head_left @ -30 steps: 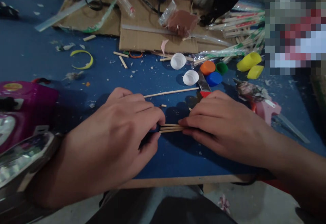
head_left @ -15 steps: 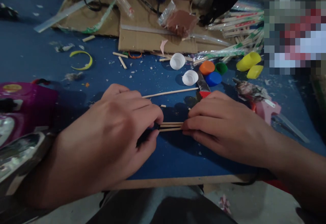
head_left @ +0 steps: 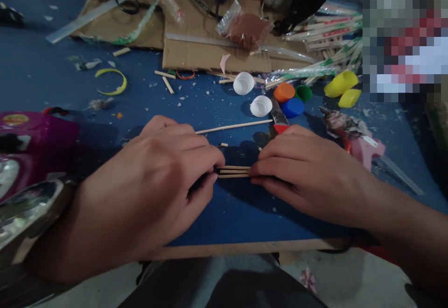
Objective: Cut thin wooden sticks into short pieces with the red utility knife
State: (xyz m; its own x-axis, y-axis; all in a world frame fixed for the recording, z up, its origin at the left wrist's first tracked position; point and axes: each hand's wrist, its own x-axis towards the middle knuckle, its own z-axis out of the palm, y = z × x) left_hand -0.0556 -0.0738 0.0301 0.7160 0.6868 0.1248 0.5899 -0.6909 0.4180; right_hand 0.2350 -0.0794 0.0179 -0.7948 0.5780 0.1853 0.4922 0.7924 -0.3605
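Note:
Three thin wooden sticks (head_left: 234, 171) lie side by side just above the blue tabletop, gripped at both ends. My left hand (head_left: 157, 177) pinches their left ends between thumb and fingers. Around their right ends close the fingertips of my right hand (head_left: 301, 172). The outer ends are hidden under the hands. Beyond my hands lies another long wooden stick (head_left: 234, 127), its left end behind my left hand. A short cut piece of stick (head_left: 223, 144) sits between the two. Near my right knuckles is a blade with a red part (head_left: 281, 129), partly covered.
White caps (head_left: 244, 84) and orange, green and blue caps (head_left: 284, 93) lie beyond my hands. A pink glue gun (head_left: 366, 149) is at right, a purple object (head_left: 35, 144) at left. Cardboard (head_left: 210, 56) and wrapped chopsticks (head_left: 332, 37) fill the back. The table edge (head_left: 252, 248) is near me.
The nearest stick has shifted slightly away from me, so the three sticks now lie closer and more parallel. Both hands keep nearly the same place, the left thumb slightly raised.

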